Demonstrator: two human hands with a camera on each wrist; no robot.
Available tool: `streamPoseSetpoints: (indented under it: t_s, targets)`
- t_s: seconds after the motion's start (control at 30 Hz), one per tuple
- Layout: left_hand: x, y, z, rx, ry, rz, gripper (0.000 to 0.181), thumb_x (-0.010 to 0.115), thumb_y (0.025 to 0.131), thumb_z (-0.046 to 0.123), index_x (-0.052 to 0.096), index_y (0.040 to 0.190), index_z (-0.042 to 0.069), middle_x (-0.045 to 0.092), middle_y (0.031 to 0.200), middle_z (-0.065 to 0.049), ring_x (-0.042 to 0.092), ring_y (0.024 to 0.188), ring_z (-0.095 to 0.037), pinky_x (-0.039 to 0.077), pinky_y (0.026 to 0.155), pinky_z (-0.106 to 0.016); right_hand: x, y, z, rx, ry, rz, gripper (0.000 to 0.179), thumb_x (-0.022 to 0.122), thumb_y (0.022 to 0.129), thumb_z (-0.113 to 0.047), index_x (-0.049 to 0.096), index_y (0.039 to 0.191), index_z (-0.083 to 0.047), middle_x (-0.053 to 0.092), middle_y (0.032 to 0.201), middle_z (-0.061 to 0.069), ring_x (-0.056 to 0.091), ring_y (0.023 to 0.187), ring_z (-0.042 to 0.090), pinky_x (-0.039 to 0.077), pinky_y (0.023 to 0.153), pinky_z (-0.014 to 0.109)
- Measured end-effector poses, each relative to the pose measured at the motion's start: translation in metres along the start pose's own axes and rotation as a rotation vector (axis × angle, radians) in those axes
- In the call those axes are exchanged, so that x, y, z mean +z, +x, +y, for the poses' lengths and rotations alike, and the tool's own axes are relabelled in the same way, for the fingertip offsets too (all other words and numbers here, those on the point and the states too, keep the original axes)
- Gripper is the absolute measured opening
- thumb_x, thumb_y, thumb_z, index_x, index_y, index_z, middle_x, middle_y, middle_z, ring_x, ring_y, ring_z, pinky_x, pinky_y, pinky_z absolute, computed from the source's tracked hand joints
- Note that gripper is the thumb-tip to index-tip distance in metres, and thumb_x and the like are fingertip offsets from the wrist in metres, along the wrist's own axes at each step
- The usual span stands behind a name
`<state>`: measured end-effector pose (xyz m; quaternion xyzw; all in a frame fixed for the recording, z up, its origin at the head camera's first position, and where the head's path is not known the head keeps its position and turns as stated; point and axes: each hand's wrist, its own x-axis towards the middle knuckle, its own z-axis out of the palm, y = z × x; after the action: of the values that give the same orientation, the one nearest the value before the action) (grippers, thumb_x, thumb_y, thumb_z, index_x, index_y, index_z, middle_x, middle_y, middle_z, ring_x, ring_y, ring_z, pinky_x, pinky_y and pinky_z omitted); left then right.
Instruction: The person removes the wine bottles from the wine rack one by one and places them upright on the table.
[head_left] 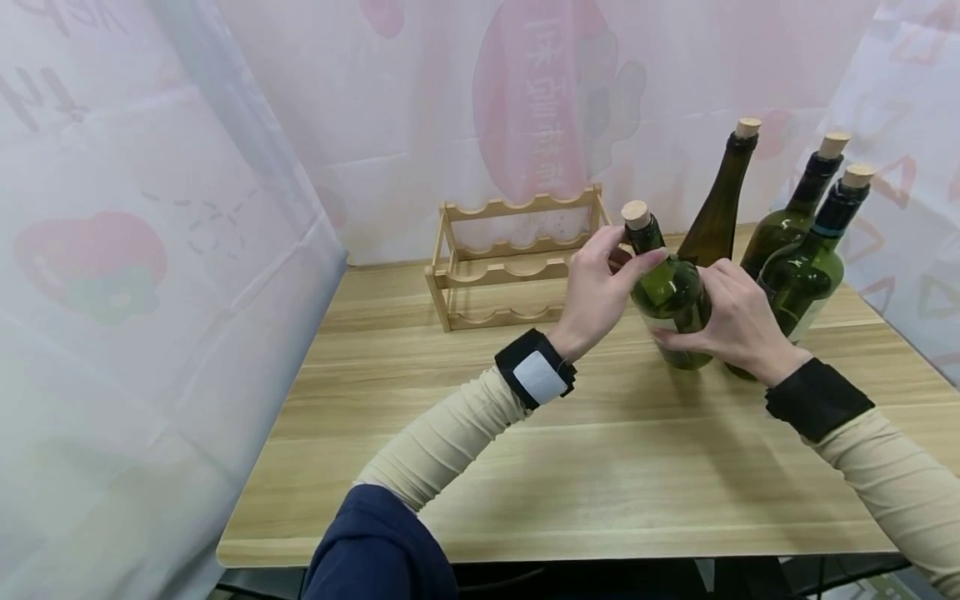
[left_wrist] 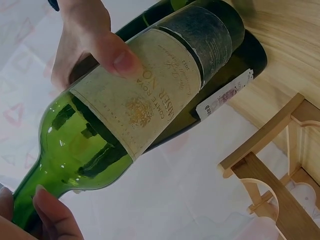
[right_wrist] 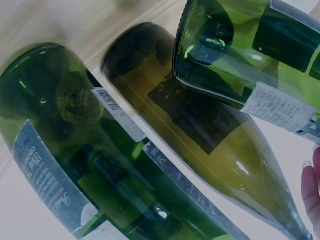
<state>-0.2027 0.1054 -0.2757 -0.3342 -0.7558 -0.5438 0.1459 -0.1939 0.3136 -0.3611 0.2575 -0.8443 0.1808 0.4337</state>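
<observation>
Both my hands are on one green wine bottle (head_left: 670,283) with a cork in its top. My left hand (head_left: 597,283) pinches it at the neck between thumb and fingers. Lower down, my right hand (head_left: 738,321) grips the body, its thumb (left_wrist: 122,62) across the cream label (left_wrist: 142,95) in the left wrist view. The bottle leans slightly, cork toward the left. In the right wrist view its base (right_wrist: 200,45) overlaps the olive-brown bottle (right_wrist: 200,135) behind it.
To the right and behind stand more corked bottles: a slim olive-brown one (head_left: 716,204) and two dark green ones (head_left: 776,229), (head_left: 806,271). A two-tier wooden wine rack (head_left: 498,273) with scalloped rails stands left of the bottles on the wooden table (head_left: 420,400). Printed cloth (head_left: 390,150) hangs around the table.
</observation>
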Motion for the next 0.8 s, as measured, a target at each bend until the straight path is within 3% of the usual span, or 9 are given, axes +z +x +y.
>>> streamPoseSetpoints:
  t_s: [0.27, 0.57, 0.7, 0.8]
  targets:
    - [0.007, 0.005, 0.000, 0.005, -0.050, -0.019, 0.024, 0.069, 0.090, 0.018, 0.067, 0.109, 0.004, 0.063, 0.102, -0.009, 0.059, 0.080, -0.013, 0.046, 0.067, -0.012, -0.003, -0.003, 0.004, 0.036, -0.012, -0.008, 0.097, 0.051, 0.070, -0.085, 0.063, 0.103, 0.005, 0.056, 0.074, 0.015, 0.047, 0.073, 0.029, 0.032, 0.067, 0.039]
    - [0.014, 0.010, -0.004, -0.003, -0.040, -0.032, 0.023, 0.069, 0.090, 0.020, 0.068, 0.108, 0.005, 0.062, 0.099, -0.008, 0.058, 0.081, -0.012, 0.045, 0.068, -0.012, -0.003, -0.007, 0.008, 0.088, -0.035, -0.043, 0.101, 0.049, 0.068, -0.089, 0.062, 0.103, 0.005, 0.059, 0.073, 0.016, 0.046, 0.068, 0.030, 0.030, 0.063, 0.038]
    - [0.018, 0.014, -0.005, -0.003, -0.038, -0.051, 0.023, 0.069, 0.090, 0.021, 0.068, 0.107, 0.005, 0.062, 0.099, -0.009, 0.057, 0.081, -0.012, 0.044, 0.067, -0.012, -0.005, -0.010, 0.010, 0.119, -0.023, -0.073, 0.088, 0.082, 0.055, -0.066, 0.061, 0.102, 0.004, 0.060, 0.076, 0.017, 0.050, 0.067, 0.031, 0.034, 0.062, 0.040]
    - [0.021, 0.017, -0.006, 0.004, -0.025, -0.059, 0.022, 0.068, 0.090, 0.021, 0.068, 0.106, 0.006, 0.062, 0.099, -0.008, 0.057, 0.080, -0.011, 0.044, 0.067, -0.012, -0.006, -0.012, 0.011, 0.135, -0.014, -0.087, 0.075, 0.092, 0.046, -0.037, 0.061, 0.102, 0.004, 0.062, 0.078, 0.018, 0.052, 0.068, 0.032, 0.037, 0.062, 0.042]
